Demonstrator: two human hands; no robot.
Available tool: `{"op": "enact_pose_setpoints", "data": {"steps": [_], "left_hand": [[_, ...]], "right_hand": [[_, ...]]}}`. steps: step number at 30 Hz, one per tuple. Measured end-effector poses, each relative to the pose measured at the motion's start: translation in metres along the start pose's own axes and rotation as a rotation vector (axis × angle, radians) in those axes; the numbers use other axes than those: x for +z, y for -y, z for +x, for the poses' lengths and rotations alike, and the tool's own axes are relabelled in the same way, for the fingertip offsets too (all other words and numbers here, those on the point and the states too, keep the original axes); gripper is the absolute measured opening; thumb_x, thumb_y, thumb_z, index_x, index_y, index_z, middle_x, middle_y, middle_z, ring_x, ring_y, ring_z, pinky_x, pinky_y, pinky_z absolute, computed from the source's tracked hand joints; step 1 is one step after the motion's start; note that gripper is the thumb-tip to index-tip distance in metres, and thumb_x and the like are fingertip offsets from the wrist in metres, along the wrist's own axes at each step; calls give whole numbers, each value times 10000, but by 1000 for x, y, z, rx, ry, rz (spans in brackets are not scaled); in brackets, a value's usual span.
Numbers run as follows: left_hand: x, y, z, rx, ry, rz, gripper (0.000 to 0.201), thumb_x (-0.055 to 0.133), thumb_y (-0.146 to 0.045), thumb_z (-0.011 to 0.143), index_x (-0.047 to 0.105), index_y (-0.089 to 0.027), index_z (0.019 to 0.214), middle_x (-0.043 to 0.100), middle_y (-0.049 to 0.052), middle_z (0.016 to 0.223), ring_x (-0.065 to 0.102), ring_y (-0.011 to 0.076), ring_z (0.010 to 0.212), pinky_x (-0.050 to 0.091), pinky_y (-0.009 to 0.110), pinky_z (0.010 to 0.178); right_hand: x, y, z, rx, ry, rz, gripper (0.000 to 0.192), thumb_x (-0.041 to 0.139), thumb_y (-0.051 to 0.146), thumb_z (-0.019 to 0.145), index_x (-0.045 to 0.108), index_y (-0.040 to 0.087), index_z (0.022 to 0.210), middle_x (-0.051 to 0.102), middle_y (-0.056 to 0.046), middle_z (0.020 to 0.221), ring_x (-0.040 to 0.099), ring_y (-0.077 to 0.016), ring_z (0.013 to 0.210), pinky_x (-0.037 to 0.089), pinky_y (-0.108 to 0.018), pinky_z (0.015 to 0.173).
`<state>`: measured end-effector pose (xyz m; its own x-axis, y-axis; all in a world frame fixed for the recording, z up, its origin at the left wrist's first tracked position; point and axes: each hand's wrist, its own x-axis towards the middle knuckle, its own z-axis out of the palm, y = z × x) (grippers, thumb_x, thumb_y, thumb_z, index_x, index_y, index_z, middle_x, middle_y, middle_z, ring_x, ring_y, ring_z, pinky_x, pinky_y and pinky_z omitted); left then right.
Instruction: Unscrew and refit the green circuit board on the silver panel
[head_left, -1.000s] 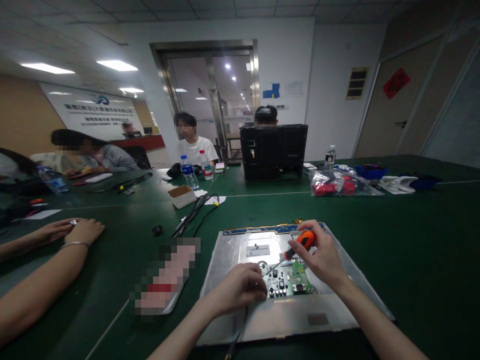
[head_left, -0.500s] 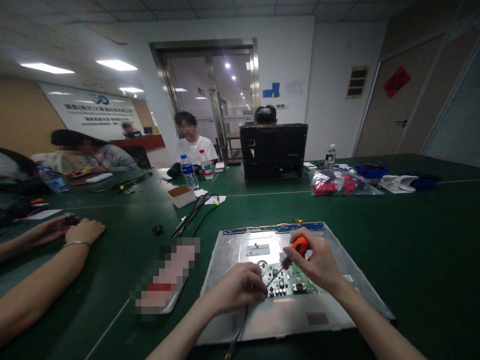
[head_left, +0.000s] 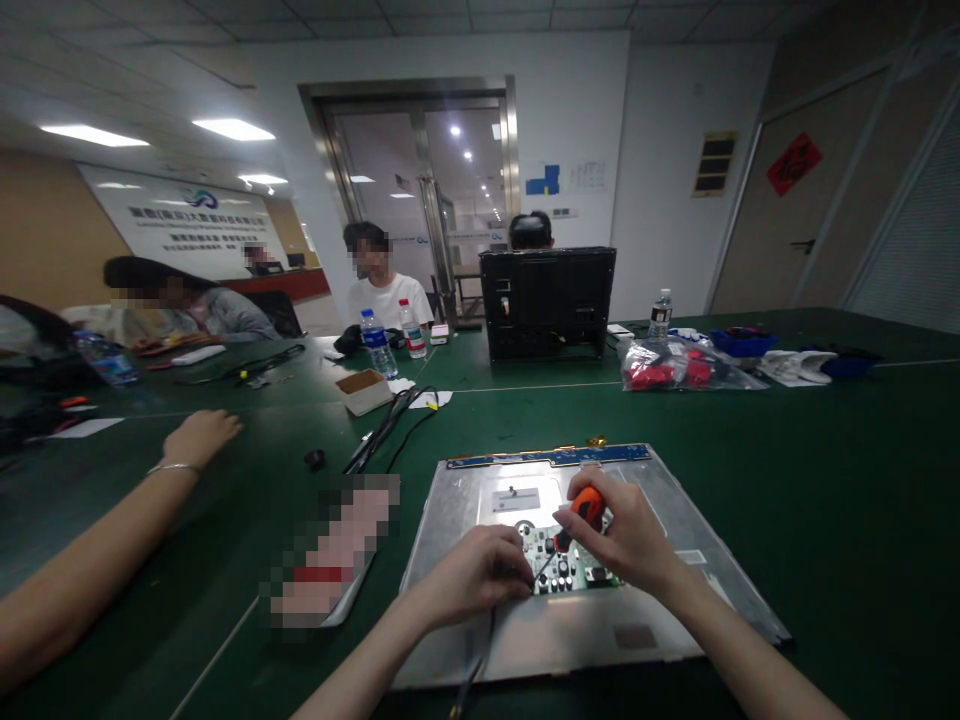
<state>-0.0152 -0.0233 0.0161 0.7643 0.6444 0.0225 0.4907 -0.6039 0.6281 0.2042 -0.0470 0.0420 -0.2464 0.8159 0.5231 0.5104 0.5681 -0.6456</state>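
Note:
A flat metal display panel (head_left: 442,640) lies on the green table, with a green circuit board (head_left: 541,548) at its middle. My right hand (head_left: 626,525) is closed around the orange and black handle of a screwdriver (head_left: 589,505). The shaft slants down to the left, its tip at the board's lower left edge. There, my left hand (head_left: 480,575) pinches the upper end of a black cable (head_left: 487,645), which runs down over the panel's front edge. My left fingers hide the cable's end and the board's left corner.
Left of the panel lie a blurred pinkish packet (head_left: 334,560), black cables (head_left: 386,430) and an open box (head_left: 364,392). Another person's arm (head_left: 142,520) reaches in from the left. A black monitor casing (head_left: 547,305) stands behind, with a plastic bag (head_left: 682,365) to its right.
My right hand and the screwdriver have shifted slightly left and down, the handle now steeper. My left hand stays put. At left, the other person's arm has reached farther forward and right.

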Motion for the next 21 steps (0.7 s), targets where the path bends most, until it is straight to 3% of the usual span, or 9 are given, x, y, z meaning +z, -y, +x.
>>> {"op": "enact_pose_setpoints", "data": {"steps": [5,9,16,21], "left_hand": [[0,0,-1,-6,5,8,119,668,-107,744,729,-188,806,618,6,795,573,149,737,399,219,643],[2,1,-1,-2,-16,7,126,664,-98,747,727,-185,814,638,13,820,584,154,755,412,223,665],[5,2,-1,11,-36,-62,167,639,-33,717,716,-168,778,664,11,846,604,159,772,437,222,692],[5,4,1,41,-31,-107,143,622,-29,704,681,-159,717,640,-12,760,589,150,722,431,212,653]], "right_hand": [[1,2,2,-37,16,-90,201,570,395,832,491,211,857,573,53,574,505,-105,487,354,-216,502],[3,11,15,-155,81,-268,239,580,393,836,512,203,965,621,36,590,549,-127,502,315,-231,511],[-3,44,47,-274,394,-425,224,616,386,805,542,203,911,685,-11,761,602,-164,650,264,-250,541],[-14,64,57,-315,562,-441,185,589,225,762,545,193,939,674,-33,872,581,-162,717,262,-254,539]]}}
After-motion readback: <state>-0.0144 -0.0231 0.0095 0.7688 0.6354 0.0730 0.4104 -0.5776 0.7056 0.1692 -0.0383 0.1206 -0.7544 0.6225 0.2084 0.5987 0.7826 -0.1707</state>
